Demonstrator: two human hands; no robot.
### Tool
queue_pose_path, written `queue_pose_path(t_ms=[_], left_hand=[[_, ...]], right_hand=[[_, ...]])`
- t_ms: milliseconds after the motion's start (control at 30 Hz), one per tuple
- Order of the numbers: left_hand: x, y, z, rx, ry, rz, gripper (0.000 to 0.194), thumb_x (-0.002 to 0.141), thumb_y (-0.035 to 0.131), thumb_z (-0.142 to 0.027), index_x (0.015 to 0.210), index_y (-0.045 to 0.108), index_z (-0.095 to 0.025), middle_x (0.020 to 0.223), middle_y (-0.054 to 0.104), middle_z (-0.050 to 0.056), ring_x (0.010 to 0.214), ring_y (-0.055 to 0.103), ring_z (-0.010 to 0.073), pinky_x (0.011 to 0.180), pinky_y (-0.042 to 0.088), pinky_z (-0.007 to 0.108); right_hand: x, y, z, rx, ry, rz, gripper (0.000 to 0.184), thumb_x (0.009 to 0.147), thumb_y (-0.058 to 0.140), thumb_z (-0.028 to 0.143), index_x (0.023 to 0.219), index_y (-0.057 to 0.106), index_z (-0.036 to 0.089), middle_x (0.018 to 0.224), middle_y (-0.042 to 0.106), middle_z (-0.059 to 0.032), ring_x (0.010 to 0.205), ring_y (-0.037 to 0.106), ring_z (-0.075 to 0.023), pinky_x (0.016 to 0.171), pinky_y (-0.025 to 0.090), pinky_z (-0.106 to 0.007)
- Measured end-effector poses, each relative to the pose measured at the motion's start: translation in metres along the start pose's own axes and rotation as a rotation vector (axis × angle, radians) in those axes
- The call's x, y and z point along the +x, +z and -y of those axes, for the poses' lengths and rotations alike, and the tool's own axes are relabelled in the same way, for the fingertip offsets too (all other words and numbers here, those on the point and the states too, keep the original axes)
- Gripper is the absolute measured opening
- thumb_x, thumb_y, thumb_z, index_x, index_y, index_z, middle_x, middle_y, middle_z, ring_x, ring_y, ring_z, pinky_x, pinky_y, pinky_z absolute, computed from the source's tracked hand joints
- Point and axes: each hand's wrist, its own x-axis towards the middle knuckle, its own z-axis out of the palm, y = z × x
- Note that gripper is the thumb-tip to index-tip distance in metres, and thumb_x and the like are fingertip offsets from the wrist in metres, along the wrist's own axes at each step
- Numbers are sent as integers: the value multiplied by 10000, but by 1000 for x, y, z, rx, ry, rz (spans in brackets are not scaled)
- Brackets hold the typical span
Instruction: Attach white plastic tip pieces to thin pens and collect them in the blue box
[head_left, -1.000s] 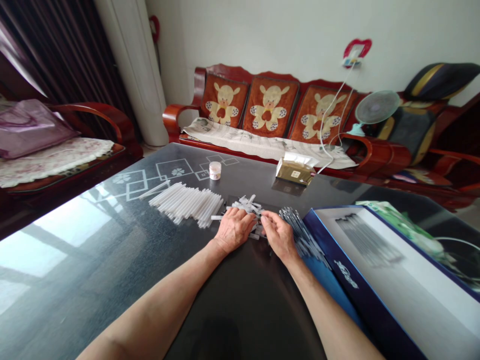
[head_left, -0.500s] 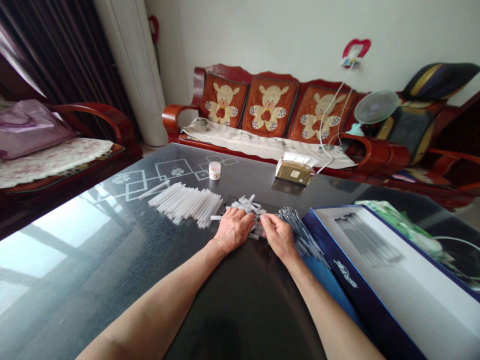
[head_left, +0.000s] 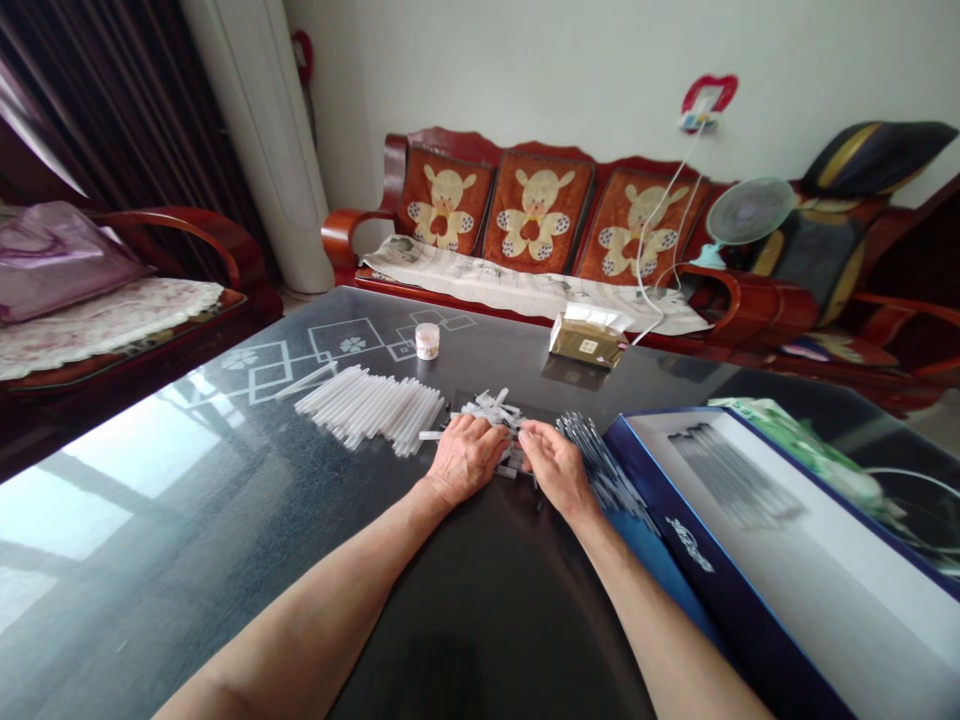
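While the left hand (head_left: 466, 460) and right hand (head_left: 559, 472) lie at a heap of short white pieces (head_left: 496, 412), long tubes (head_left: 367, 405) and dark rods (head_left: 596, 465) flank them

Though it sits squarely in front of the body on the glass tabletop (head_left: 187, 520), the heap has no single long axis: its pieces cross every which way, and a few jut out past the fingers. It lies just ahead of and between the hands, with its near edge under both. The left hand is laid palm down over the heap's left side and covers more of it. The right hand is arched, its fingertips (head_left: 529, 432) against the heap's right edge. Whether either hand has closed on a piece cannot be told, since the fingers hide what is beneath them.

To the left, nearer the left hand, the long tubes lie side by side in a loose bank, just clear of the heap. The dark rods, blurred, run diagonally from beside the right hand along the edge of a blue box (head_left: 694, 550). Farther off stand a small jar (head_left: 427, 341) and a tissue box (head_left: 587, 345).
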Motion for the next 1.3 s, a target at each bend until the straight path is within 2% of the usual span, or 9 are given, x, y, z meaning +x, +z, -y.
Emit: queue_pose_path(t_ms=[133, 300, 433, 567, 767, 967, 1133, 1233, 1300], left_hand=[[0, 1, 0, -8, 0, 9, 294, 972, 402, -350, 1008, 657, -209, 789, 613, 51, 767, 524, 191, 764, 405, 340], [0, 1, 1, -9, -10, 14, 288, 972, 402, -342, 999, 659, -214, 780, 609, 50, 769, 526, 190, 763, 404, 337], [0, 1, 1, -13, 1, 12, 296, 972, 400, -351, 992, 660, -210, 782, 609, 52, 765, 518, 192, 761, 405, 336], [0, 1, 1, -11, 6, 29, 295, 972, 396, -338, 981, 663, -215, 777, 603, 53, 755, 512, 190, 754, 403, 335], [1, 2, 1, 1, -9, 39, 291, 974, 394, -336, 997, 665, -230, 787, 607, 56, 768, 519, 194, 757, 396, 344], [1, 2, 2, 18, -42, 3, 287, 971, 411, -349, 1042, 656, -219, 811, 629, 54, 780, 530, 200, 758, 390, 348], [1, 2, 2, 14, -51, 8, 290, 973, 400, -332, 1047, 652, -209, 827, 635, 61, 798, 540, 205, 772, 396, 352], [1, 1, 1, 8, -46, 17, 292, 974, 396, -329, 1050, 649, -205, 838, 637, 64, 804, 545, 203, 782, 400, 350], [1, 1, 1, 2, -38, 17, 291, 975, 397, -328, 1052, 648, -201, 836, 637, 61, 799, 547, 201, 782, 402, 347]], right_hand=[[0, 0, -2, -103, -31, -2, 367, 825, 536, 515, 801, 692, 184, 647, 689, -40, 513, 613, -161, 517, 496, -251], [1, 3, -3, -11, -33, 8, 328, 778, 590, 486, 853, 679, 180, 647, 674, -26, 547, 617, -162, 551, 527, -261], [0, 1, 2, 15, 16, 19, 394, 779, 593, 519, 917, 672, 158, 655, 684, -39, 531, 610, -160, 520, 511, -258], [0, 1, 0, -52, 6, 20, 390, 816, 550, 536, 815, 683, 170, 624, 685, -42, 487, 593, -150, 503, 486, -253], [6, 2, -13, 53, -1, 22, 297, 743, 624, 452, 862, 653, 181, 753, 707, -40, 612, 653, -170, 597, 548, -283], [8, -6, -16, -199, -163, -81, 203, 782, 598, 342, 893, 667, 186, 786, 706, -43, 673, 654, -170, 688, 534, -296], [1, -6, -8, -463, -362, 31, 132, 813, 581, 285, 818, 695, 220, 793, 680, -47, 678, 631, -168, 679, 508, -285], [-1, -5, -7, -511, -379, 58, 124, 805, 588, 259, 851, 697, 221, 828, 674, -52, 712, 640, -176, 683, 509, -286], [-1, -4, -9, -462, -363, 13, 143, 807, 589, 267, 883, 695, 210, 842, 678, -58, 709, 644, -174, 681, 516, -283]])
